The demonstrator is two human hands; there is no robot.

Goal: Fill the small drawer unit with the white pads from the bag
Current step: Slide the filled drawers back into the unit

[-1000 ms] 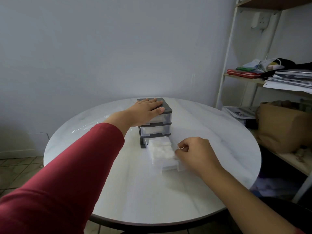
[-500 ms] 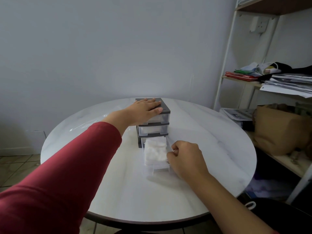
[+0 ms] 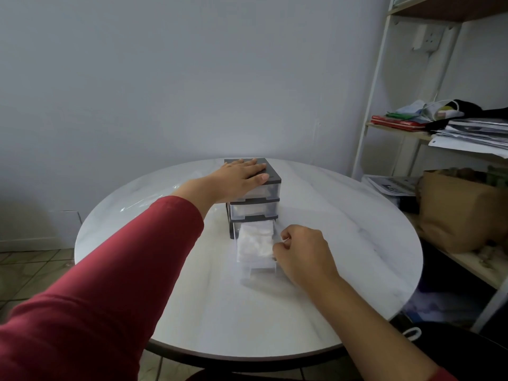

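A small drawer unit [image 3: 255, 207] with a dark frame and clear drawers stands mid-table. My left hand [image 3: 239, 180] lies flat on its top, fingers stretched out. The bottom drawer [image 3: 258, 266] is pulled far out toward me and is full of white pads [image 3: 254, 242]. My right hand [image 3: 302, 253] is closed on the drawer's right front corner. The upper two drawers are pushed in. A crumpled clear plastic bag [image 3: 154, 199] lies on the table behind my left forearm, mostly hidden by it.
The round white marble-look table [image 3: 343, 229] ends close on the right. Beyond it stands a white shelf [image 3: 412, 136] with papers, red folders and a brown paper bag [image 3: 461, 213]. A plain wall is behind the table and tiled floor to the left.
The pulled-out drawer, first angled to the right, has swung left with my right hand and now lines up with the unit's bottom slot. My left hand stays on top.
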